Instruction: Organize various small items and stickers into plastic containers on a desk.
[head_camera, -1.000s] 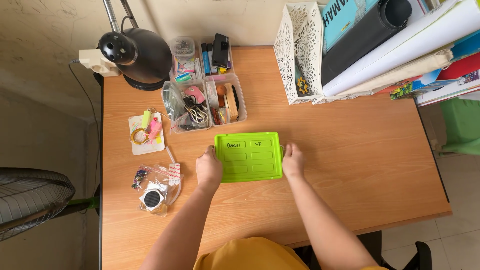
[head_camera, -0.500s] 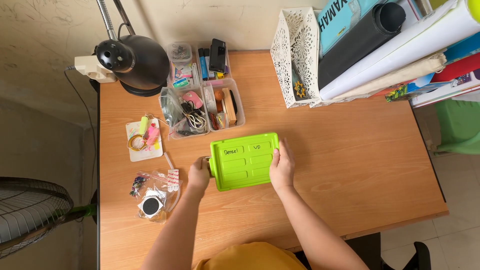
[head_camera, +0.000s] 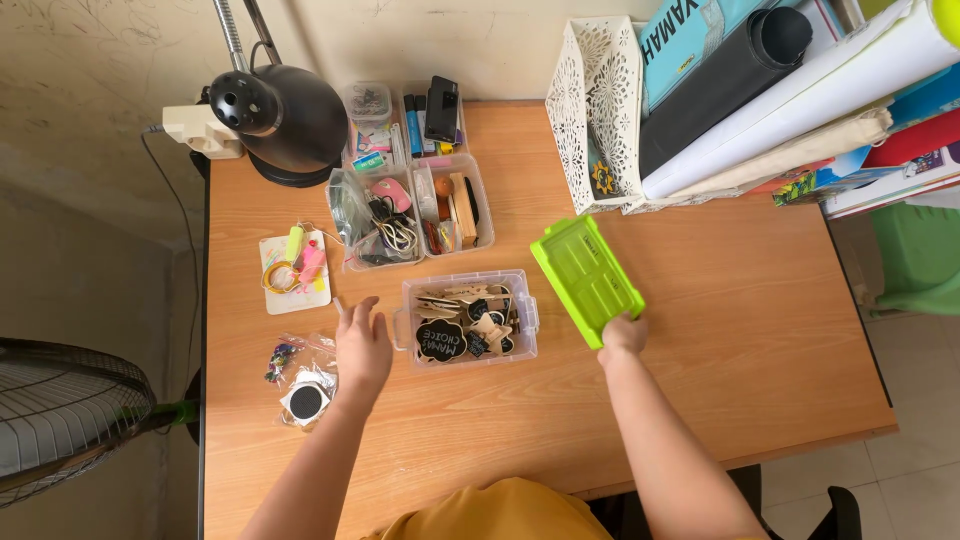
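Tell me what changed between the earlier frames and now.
The green lid has come off the clear box: the right hand holds it by a corner, lifted and tilted to the right. The left hand let go and rests flat on the desk beside the box, whose contents now show. The lamp, organiser trays and white basket stayed put.

Two bare forearms enter from the bottom edge. No sleeves reach the forearms; both are uncovered from the elbow down. Left hand (head_camera: 362, 345) and right hand (head_camera: 624, 335): no rings, watch, bracelets or gloves visible. Fingernails too small to tell. Between the arms, at the bottom centre, a mustard-yellow garment (head_camera: 500, 512), plain fabric, no print or buttons seen. Nothing more of the body shows.
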